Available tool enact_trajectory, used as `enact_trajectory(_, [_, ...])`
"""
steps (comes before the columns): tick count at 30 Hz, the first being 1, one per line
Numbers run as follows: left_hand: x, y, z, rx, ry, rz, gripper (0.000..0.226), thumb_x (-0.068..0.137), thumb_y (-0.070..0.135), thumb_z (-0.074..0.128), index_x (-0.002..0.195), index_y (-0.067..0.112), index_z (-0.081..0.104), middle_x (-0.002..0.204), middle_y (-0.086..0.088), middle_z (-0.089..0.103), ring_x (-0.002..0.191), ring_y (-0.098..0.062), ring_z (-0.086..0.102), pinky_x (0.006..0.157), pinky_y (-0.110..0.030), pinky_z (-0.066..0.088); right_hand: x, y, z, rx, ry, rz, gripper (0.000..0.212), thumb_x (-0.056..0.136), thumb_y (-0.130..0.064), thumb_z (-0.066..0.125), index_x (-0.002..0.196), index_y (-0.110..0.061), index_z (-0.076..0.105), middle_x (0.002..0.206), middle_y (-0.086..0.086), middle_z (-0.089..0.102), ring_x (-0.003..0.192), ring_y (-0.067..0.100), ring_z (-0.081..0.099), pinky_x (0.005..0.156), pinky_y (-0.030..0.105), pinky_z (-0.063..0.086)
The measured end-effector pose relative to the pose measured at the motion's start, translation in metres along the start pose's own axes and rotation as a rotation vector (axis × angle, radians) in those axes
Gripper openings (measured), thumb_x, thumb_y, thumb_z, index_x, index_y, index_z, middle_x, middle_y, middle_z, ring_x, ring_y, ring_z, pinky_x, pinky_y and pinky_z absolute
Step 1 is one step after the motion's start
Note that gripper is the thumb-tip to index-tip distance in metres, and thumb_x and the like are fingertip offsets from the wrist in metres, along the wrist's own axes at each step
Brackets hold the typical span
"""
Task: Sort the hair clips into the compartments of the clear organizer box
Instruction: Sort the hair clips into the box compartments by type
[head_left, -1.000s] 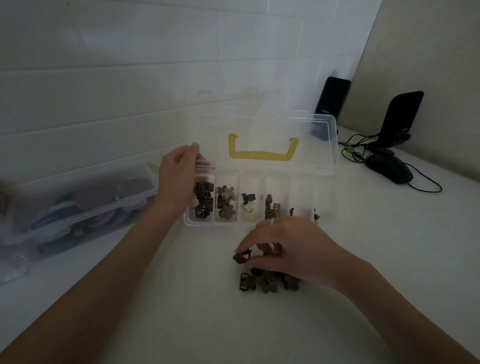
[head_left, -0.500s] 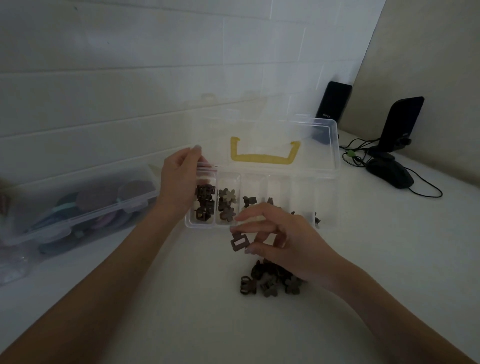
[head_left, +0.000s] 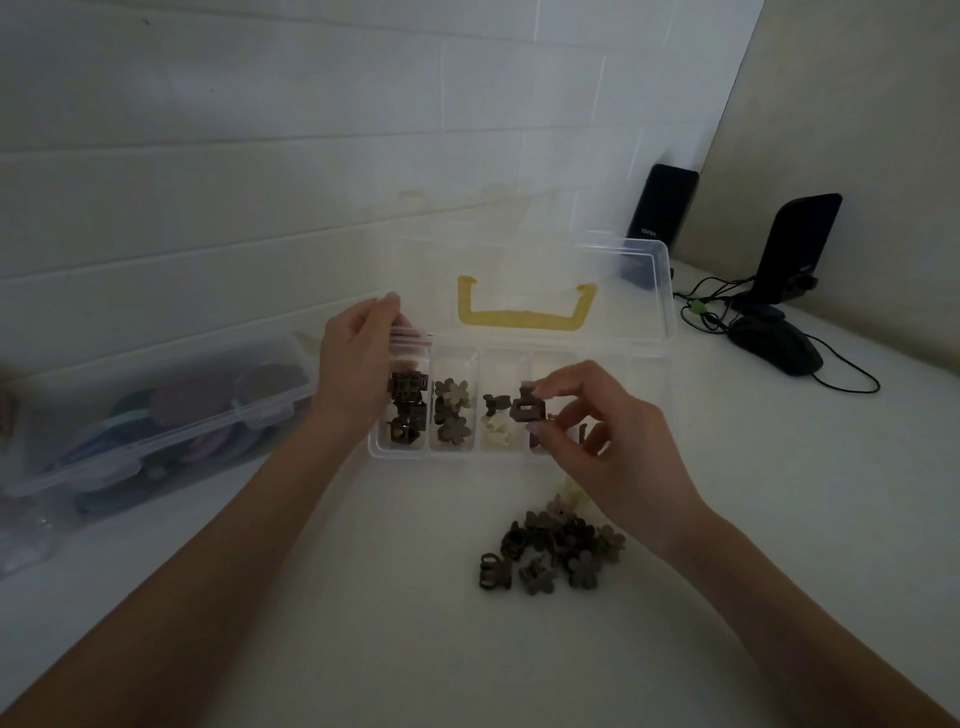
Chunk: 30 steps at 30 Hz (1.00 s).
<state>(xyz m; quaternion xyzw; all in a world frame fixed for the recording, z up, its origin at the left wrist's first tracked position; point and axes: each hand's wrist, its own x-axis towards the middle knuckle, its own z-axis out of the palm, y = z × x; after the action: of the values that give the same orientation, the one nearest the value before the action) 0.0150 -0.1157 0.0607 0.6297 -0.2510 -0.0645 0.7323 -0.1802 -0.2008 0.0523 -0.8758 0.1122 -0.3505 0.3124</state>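
Note:
The clear organizer box (head_left: 666, 291) stands open at the middle, its lid with a yellow handle (head_left: 524, 316) raised behind. Its front compartments hold dark square clips (head_left: 408, 410), flower clips (head_left: 452, 413) and pale clips (head_left: 496, 434). My left hand (head_left: 358, 374) grips the box's left end, fingers curled over the back edge. My right hand (head_left: 608, 441) pinches a dark square hair clip (head_left: 527, 409) above the middle compartments. A pile of loose brown clips (head_left: 550, 553) lies on the table in front of the box, just below my right wrist.
A long clear case (head_left: 156, 415) with round coloured items lies at the left by the wall. A black mouse (head_left: 776, 345) with its cable, and two black speakers (head_left: 662, 210) (head_left: 797, 249), sit at the far right. The white table (head_left: 363, 597) spreads in front.
My right hand lifted a square clip from the pile and carried it up and forward over the box's compartments. My left hand kept its hold on the box.

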Motion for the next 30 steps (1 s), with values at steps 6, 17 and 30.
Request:
enact_trajectory(6, [-0.003, 0.003, 0.000, 0.007, 0.006, 0.006, 0.036, 0.097, 0.015, 0.044, 0.062, 0.010, 0.052, 0.060, -0.001, 0.054, 0.044, 0.004, 0.055, 0.045, -0.008, 0.042, -0.001, 0.003, 0.005, -0.058, 0.012, -0.045, 0.028, 0.085, -0.012, 0.064, 0.094, -0.034, 0.050, 0.103, -0.018, 0.066, 0.074, 0.008, 0.063, 0.054, 0.016, 0.046])
enact_trajectory(17, [0.002, -0.001, -0.003, 0.037, -0.043, 0.050, 0.033, 0.090, 0.003, 0.043, 0.057, 0.009, 0.049, 0.049, 0.009, 0.054, 0.047, 0.004, 0.049, 0.050, -0.008, 0.037, 0.040, -0.015, 0.065, -0.514, -0.121, -0.434, 0.014, 0.082, -0.027, 0.055, 0.089, -0.023, 0.067, 0.115, -0.006, 0.065, 0.109, 0.017, 0.044, 0.080, 0.034, 0.033])
enact_trajectory(30, [0.008, -0.010, -0.003, -0.037, -0.042, -0.096, 0.029, 0.090, 0.014, 0.048, 0.062, 0.012, 0.056, 0.065, -0.004, 0.058, 0.066, -0.017, 0.058, 0.069, -0.037, 0.051, -0.007, -0.003, 0.006, -0.200, -0.635, -0.257, 0.046, 0.072, -0.059, 0.067, 0.114, -0.040, 0.063, 0.113, -0.021, 0.064, 0.110, -0.005, 0.051, 0.100, 0.032, 0.035])
